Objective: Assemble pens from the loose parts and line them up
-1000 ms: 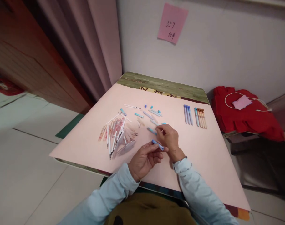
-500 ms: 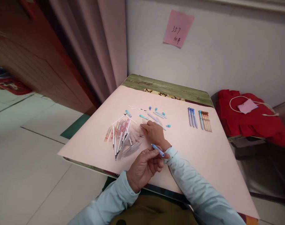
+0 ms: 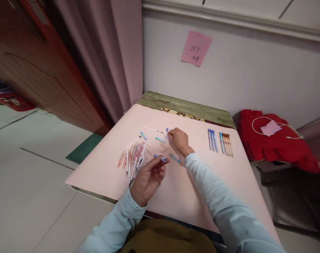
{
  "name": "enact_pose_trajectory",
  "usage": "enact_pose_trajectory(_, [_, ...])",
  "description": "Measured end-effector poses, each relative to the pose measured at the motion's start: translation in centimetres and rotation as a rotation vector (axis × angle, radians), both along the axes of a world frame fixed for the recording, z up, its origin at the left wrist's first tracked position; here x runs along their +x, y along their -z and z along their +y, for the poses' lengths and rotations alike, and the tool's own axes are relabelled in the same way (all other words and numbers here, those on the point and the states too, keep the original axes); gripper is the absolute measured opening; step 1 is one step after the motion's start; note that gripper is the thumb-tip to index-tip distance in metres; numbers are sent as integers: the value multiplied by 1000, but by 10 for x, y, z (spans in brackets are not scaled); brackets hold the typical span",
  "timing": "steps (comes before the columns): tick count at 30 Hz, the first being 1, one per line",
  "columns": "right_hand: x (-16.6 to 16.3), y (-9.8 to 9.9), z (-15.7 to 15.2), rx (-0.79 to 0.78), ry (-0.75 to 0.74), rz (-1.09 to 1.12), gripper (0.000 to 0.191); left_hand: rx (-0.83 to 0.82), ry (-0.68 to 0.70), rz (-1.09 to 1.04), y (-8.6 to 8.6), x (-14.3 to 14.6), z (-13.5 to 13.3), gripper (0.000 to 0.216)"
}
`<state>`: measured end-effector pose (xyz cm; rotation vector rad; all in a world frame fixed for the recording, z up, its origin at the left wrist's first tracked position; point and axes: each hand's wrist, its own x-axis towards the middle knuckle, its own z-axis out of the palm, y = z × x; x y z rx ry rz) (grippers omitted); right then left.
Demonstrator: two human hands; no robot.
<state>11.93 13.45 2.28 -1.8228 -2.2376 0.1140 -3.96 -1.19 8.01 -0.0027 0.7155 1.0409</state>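
My left hand (image 3: 149, 177) pinches a short blue pen barrel (image 3: 160, 158) between thumb and fingers, above the near middle of the table. Farther out, my right hand (image 3: 179, 140) has its fingers closed low over the loose pen parts. A pale blue-violet piece (image 3: 166, 137) shows by its fingertips; whether it is gripped is hidden. Around the hands lie a turquoise barrel (image 3: 160, 140), another turquoise barrel (image 3: 174, 158) and a small dark blue cap (image 3: 167, 130). White refills (image 3: 133, 163) and clear pinkish barrels (image 3: 136, 150) are heaped to the left, partly behind my left hand.
Blue-violet pens (image 3: 213, 140) and a row of one blue and several brown pens (image 3: 227, 144) lie at the right on the pink-covered table (image 3: 228, 189). A red cloth (image 3: 254, 140) with a white cable sits beyond the right edge. A curtain and wooden door stand left.
My right hand has moved away from me to the far loose parts. My left hand, still holding the blue barrel, has shifted left and slightly up. The view has tilted upward.
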Motion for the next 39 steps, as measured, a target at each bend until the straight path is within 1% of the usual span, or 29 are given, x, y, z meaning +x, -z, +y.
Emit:
enact_pose_trajectory(3, [-4,2,20,-60,-78,-58,29,-33,-109,11,-7,-15,15,17])
enact_pose_trajectory(8, [-9,2,33,-97,-158,-73,29,-25,-229,39,-16,-34,28,16])
enact_pose_trajectory(13, [-9,0,43,-116,-227,-51,25,-18,-280,30,-20,-43,37,17])
enact_pose_trajectory(15, [-9,-1,45,-108,-222,-26,23,-27,-280,22,-21,-42,41,18])
enact_pose_trajectory(17, [-7,-5,43,-83,-188,13,22,-45,-278,20,-21,-40,45,18])
enact_pose_trajectory(19, [-4,-11,33,-49,-134,58,22,-64,-273,24,-21,-35,49,17])
enact_pose_trajectory(21, [-1,-17,15,-25,-79,205,21,-81,-253,20,-19,-29,51,16])
enact_pose_trajectory(23, [1,-25,-11,-42,-36,598,12,-100,-209,1,-16,-20,53,16])
enact_pose_trajectory(25, [1,-33,-40,-136,-27,977,9,-124,-151,-22,-12,-11,54,15])
enact_pose_trajectory(26, [0,-37,-54,-167,-22,1114,10,-134,-121,-30,-10,-6,54,15])
enact_pose_trajectory(27, [-2,-41,-66,-158,-26,1199,11,-144,-93,-36,-9,-1,54,14])
enact_pose_trajectory(29, [-6,-46,-82,-45,-32,1264,12,-154,-39,-51,-5,8,54,14])
enact_pose_trajectory(31, [-9,-46,-90,82,-43,1255,10,-150,-5,-73,-3,15,53,15])
enact_pose_trajectory(32, [-10,-45,-92,120,-50,1247,9,-145,4,-88,-1,18,53,16])
enact_pose_trajectory(34, [-11,-38,-92,144,-61,1249,8,-136,9,-109,0,21,50,17])
enact_pose_trajectory(39, [-12,-21,-95,105,-79,1307,9,-140,-7,-78,2,23,44,18])
